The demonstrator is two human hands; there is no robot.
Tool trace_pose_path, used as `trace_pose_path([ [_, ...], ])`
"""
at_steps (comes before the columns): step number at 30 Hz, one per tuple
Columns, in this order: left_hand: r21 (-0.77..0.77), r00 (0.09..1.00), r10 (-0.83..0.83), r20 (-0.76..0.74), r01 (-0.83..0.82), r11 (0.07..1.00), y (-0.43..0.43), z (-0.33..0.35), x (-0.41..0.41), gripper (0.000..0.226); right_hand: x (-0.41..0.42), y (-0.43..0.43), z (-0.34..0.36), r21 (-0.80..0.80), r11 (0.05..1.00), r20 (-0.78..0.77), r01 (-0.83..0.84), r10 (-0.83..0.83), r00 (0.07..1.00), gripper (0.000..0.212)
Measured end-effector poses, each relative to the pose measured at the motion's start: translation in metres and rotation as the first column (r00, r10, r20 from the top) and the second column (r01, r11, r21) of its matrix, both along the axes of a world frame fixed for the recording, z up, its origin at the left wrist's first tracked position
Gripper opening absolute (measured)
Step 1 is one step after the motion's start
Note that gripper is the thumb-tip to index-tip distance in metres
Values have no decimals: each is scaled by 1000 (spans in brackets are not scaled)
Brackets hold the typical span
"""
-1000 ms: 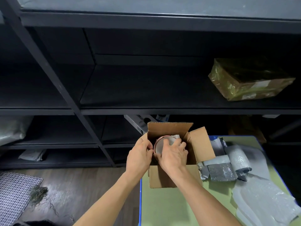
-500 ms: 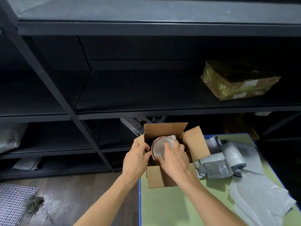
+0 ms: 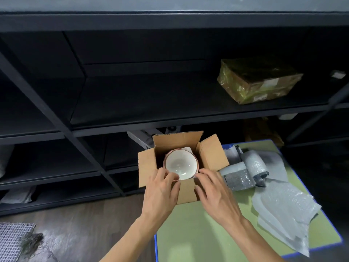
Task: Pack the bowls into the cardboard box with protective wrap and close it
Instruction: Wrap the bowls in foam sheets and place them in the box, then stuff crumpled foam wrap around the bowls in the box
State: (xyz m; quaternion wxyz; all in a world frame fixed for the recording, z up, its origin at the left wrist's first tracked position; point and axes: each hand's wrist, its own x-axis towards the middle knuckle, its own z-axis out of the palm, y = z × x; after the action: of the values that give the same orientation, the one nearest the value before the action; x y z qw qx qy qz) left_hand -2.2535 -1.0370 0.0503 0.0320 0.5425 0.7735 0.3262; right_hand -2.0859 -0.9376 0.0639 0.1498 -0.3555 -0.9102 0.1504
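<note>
The bowl (image 3: pixel 181 164) sits upright in the open cardboard box (image 3: pixel 147 167), left hand (image 3: pixel 162 188) curled at its near rim (grip unclear), right hand (image 3: pixel 213 190) loosely open, fingertips (image 3: pixel 200 172) on the box's near edge; seating looks finished, so next likely needs bubble wrap (image 3: pixel 283 203) from the right, then flaps.

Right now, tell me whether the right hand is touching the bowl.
Cannot tell. In the head view the right hand has fingers ending at the bowl rim, over the cardboard box wall; neither contact nor gap shows plainly.
</note>
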Motion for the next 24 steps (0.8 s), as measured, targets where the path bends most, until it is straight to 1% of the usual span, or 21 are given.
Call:
trace_pose_path([
  [4,25,998,-61,26,60,998,0,-2,22,7,31,-8,-3,-74,995,-62,61,-66,996,34],
  [8,45,986,-153,59,150,988,5,-1,51,4,68,-12,-17,-146,975,-42,165,-173,984,37],
  [12,23,946,-311,95,310,950,14,-4,87,10,109,-12,-33,-183,949,-16,255,-262,965,36],
  [15,-39,914,-388,115,395,918,22,-8,116,15,139,-8,-44,-213,920,36,329,-329,944,35],
  [18,-106,896,-423,134,438,893,33,-16,142,20,169,2,-49,-248,884,93,395,-385,918,34],
  [21,-217,888,-443,127,461,861,52,-24,164,28,201,17,-51,-305,820,157,484,-458,875,36],
  [24,-332,881,-453,133,471,818,75,-33,186,34,237,32,-56,-321,784,208,531,-488,848,38],
])
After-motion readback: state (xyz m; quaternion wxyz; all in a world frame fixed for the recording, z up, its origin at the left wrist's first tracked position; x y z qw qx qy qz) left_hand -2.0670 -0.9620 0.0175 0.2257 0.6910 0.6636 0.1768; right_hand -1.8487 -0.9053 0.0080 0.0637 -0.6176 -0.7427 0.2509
